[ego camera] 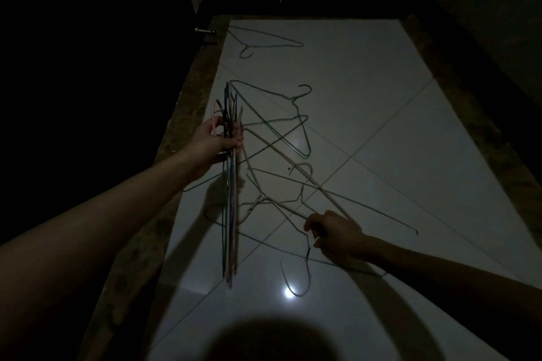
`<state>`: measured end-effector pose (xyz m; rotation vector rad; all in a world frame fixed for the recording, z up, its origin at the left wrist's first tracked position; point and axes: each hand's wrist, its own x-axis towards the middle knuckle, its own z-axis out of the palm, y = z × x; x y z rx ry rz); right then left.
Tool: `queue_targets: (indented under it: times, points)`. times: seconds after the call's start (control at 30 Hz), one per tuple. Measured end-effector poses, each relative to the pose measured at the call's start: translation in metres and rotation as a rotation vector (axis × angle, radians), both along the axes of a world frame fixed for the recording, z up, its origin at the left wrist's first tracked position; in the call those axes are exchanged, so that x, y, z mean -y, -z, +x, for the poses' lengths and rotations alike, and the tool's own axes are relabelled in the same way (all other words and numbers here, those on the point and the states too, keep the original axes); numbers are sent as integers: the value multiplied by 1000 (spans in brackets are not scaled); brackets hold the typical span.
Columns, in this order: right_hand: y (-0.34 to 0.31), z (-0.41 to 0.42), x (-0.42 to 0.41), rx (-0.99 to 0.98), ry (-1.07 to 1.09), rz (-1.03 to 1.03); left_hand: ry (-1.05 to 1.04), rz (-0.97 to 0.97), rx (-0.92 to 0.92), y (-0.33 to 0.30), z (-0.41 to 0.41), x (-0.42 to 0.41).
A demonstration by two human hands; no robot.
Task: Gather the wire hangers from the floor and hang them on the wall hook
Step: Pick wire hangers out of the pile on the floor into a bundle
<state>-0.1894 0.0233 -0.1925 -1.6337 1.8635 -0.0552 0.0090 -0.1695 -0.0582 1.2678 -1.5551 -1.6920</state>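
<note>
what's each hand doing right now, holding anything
Left hand: grips a bundle of wire hangers.
Right hand: fingers curled on a hanger wire on the floor; firm grip unclear.

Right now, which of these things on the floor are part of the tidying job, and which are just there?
Part of the job:
- bundle of gathered hangers, gripped by the left hand
- tangled hangers on the tiles, one grasped by the right hand
- far lone hanger

Just there:
- tiled floor
- marble border
- metal door handle

The wall hook is not in view.
</note>
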Motion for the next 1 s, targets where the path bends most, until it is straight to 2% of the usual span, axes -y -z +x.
queue_targets:
  times: [0.13, 0.27, 0.4, 0.5, 0.57, 0.8, 1.0]
  points:
    - [-13, 1, 5, 62, -5, -45, -18, -21, 17, -8, 3, -1]
    - [-49, -16, 27, 47, 48, -254, -58, -63, 22, -24, 5, 5]
    - [-77, -34, 49, 71, 192, -439, -79, -119, 25, -40, 6, 12]
    - [-104, -45, 63, 159, 376, -544, -82, -140, 26, -46, 7, 13]
    - [-121, -51, 71, 190, 469, -566, -88, -151, 45, -47, 7, 12]
    - [-161, -62, 75, 175, 498, -589, -53, -82, 46, -47, 3, 11]
    - [-187, -75, 76, 150, 520, -595, -113, -37, -1, -44, -5, 14]
